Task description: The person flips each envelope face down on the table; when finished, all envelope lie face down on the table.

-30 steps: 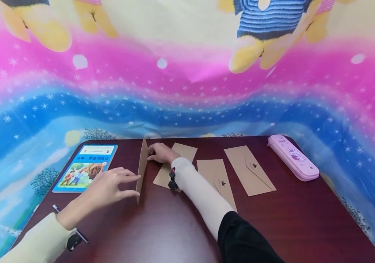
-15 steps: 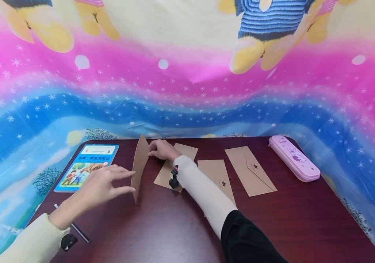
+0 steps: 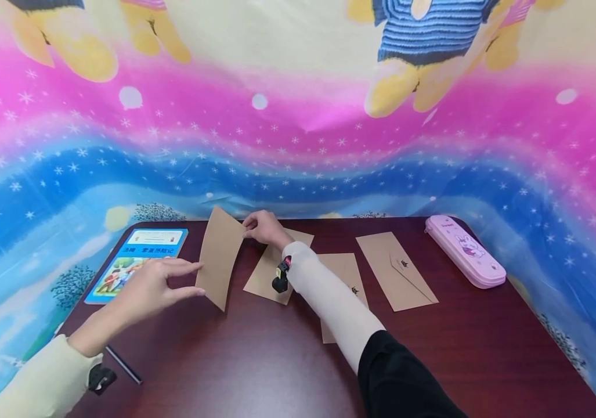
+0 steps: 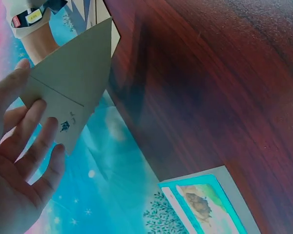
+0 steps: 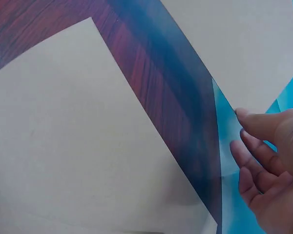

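A brown kraft envelope (image 3: 219, 258) stands tilted above the table, its plain side facing the head camera. My right hand (image 3: 266, 227) pinches its far right edge between thumb and fingers, as the right wrist view confirms. On the opposite side, my left hand (image 3: 146, 290) has fingers and thumb spread, their tips touching the envelope near its left edge. The left wrist view shows the flap line and a small dark crown print on the envelope's other face (image 4: 63, 92), beside the left fingers. Partly under my right wrist lies another brown envelope (image 3: 266, 276).
Two more envelopes, one partly hidden by my right forearm (image 3: 336, 267) and one with its flap up (image 3: 397, 270), lie to the right. A pink pencil case (image 3: 465, 249) sits far right. A blue book (image 3: 156, 244) and a pen (image 3: 124, 366) lie left. A patterned cloth (image 3: 298, 174) hangs behind.
The envelope has turned from nearly edge-on to show its plain face, and its near edge has shifted left. My left hand moved left with it; my right hand rose slightly, moving right.
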Motion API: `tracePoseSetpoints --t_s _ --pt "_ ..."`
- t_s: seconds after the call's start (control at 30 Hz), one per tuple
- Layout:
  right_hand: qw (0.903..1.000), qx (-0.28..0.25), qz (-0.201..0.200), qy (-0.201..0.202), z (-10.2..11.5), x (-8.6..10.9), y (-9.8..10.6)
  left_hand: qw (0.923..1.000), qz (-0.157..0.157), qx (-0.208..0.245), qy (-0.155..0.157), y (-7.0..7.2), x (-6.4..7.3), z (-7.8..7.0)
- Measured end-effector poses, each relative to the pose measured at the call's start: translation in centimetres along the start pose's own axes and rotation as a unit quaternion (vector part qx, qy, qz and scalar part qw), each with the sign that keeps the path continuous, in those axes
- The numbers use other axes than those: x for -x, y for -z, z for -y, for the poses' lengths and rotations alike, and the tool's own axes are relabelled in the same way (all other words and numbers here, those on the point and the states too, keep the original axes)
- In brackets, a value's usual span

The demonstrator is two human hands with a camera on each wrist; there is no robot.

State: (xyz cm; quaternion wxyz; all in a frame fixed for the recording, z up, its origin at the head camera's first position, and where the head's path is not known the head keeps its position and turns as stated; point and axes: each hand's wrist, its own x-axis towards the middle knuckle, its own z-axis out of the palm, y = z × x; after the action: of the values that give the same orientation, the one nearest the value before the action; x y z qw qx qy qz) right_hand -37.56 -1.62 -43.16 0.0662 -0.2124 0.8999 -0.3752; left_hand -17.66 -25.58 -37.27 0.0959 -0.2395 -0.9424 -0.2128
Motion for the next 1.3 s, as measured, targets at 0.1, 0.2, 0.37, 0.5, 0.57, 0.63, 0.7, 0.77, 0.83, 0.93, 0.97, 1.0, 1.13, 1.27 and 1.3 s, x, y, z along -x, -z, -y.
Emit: tracePoseSetpoints --t_s 0.1,0.2,0.37,0.5,0.57,0.63,0.7,0.77,0.83,0.93,0.97,1.0,1.13,1.27,1.3 --pt "0.9998 -0.015 -0.011 -0.011 0.0 0.0 0.2 0.9998 0.01 0.014 0.006 0.0 0.0 0.4" --pt "0.9995 -0.029 -0.007 -0.01 0.0 0.0 0.6 0.9995 0.022 0.023 0.007 -0.2 0.1 0.5" --pt "0.9992 -0.039 0.002 0.0 0.2 0.2 1.1 0.9975 0.044 0.04 0.038 -0.2 0.3 0.6" --pt "0.9988 -0.048 -0.004 0.004 0.2 0.2 1.2 0.9939 0.064 0.057 0.07 0.0 0.6 0.6" --pt "0.9985 -0.053 -0.013 0.008 0.1 0.2 1.2 0.9916 0.074 0.068 0.082 0.0 0.6 0.7" --pt "0.998 -0.058 -0.021 0.015 0.0 0.1 1.1 0.9899 0.082 0.074 0.089 -0.1 0.7 0.8" --pt "0.9976 -0.059 -0.028 0.025 -0.1 0.0 1.1 0.9885 0.088 0.078 0.094 -0.1 0.8 1.0" --pt "0.9971 -0.058 -0.033 0.036 -0.2 0.0 1.1 0.9876 0.09 0.082 0.098 -0.2 0.9 1.2" --pt "0.997 -0.053 -0.035 0.044 -0.4 0.0 1.1 0.9868 0.094 0.086 0.1 -0.3 1.0 1.4" --pt "0.9978 -0.043 -0.027 0.043 -0.8 0.3 1.0 0.9829 0.111 0.101 0.107 -0.8 1.2 1.5" --pt "0.9982 -0.038 -0.022 0.041 -1.0 0.4 1.0 0.9813 0.12 0.106 0.107 -0.9 1.4 1.6" --pt "0.9985 -0.032 -0.018 0.04 -1.2 0.5 0.9 0.9798 0.128 0.11 0.107 -1.1 1.4 1.6" --pt "0.9987 -0.015 -0.015 0.046 -1.5 0.8 0.8 0.977 0.142 0.123 0.102 -1.3 1.6 1.7" --pt "0.9982 -0.001 -0.018 0.058 -1.2 0.6 1.0 0.9781 0.142 0.117 0.097 -1.2 1.4 1.8" --pt "0.9981 0.001 -0.017 0.059 -1.2 0.5 1.0 0.978 0.145 0.114 0.097 -1.1 1.4 1.8"
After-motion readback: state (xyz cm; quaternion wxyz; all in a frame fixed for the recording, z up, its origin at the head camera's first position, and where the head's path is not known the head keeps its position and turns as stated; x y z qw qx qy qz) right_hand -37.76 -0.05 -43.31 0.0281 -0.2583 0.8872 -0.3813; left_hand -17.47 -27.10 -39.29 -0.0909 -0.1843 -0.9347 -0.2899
